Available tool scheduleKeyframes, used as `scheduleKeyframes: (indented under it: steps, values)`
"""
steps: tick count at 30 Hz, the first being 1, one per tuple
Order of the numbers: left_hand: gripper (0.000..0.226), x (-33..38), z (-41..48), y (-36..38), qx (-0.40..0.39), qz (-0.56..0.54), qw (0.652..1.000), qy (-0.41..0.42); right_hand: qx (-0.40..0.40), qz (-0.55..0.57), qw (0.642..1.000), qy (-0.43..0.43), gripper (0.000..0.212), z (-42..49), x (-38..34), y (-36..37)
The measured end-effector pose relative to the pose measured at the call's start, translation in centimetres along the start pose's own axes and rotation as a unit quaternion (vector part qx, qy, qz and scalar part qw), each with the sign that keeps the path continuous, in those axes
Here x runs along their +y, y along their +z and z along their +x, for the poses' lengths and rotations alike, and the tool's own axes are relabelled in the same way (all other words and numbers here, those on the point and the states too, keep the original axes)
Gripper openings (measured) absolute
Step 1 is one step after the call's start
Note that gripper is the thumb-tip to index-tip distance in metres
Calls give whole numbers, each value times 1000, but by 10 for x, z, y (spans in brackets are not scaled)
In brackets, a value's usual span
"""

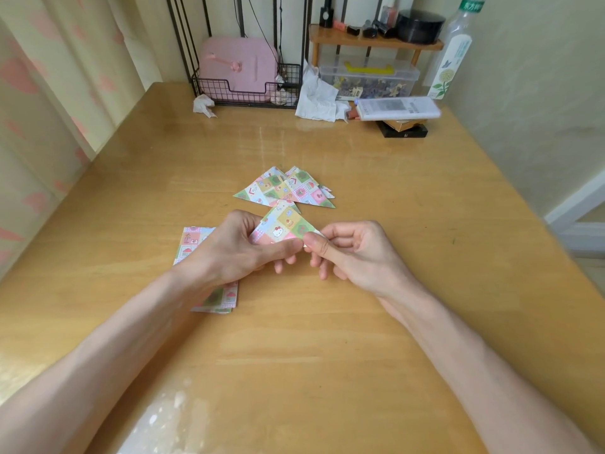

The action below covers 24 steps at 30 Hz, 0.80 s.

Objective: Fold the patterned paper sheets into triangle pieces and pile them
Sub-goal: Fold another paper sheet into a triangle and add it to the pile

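Wooden worktop (327, 322) carries a pile of folded triangles (285, 189). Just nearer than that pile, both hands pinch one folded sheet (284, 225), left hand (235, 247) and right hand (353, 249) at opposite corners. Creasing seems under way; next, it likely joins the pile. Unfolded sheets (196, 237) lie left of it.
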<state>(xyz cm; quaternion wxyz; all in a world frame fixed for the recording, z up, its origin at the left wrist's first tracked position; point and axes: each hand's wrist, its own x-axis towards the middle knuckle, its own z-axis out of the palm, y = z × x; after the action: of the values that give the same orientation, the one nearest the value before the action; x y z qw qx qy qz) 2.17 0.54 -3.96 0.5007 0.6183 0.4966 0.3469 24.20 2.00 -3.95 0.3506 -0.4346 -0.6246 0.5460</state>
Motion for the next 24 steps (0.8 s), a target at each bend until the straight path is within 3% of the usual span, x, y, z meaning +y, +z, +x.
scheduleKeyframes:
  steps: [5,10,24]
  values:
    - [40,-1,-2,1,25,-10,1000,-10,22,-5,1000,-16,28,1,2,-5]
    - [20,4,-2,-2,61,-37,997,-5,52,2,998,-25,29,3,0,-11]
    - [20,6,-3,3,108,-32,994,5,53,-9,998,-39,23,3,0,-15]
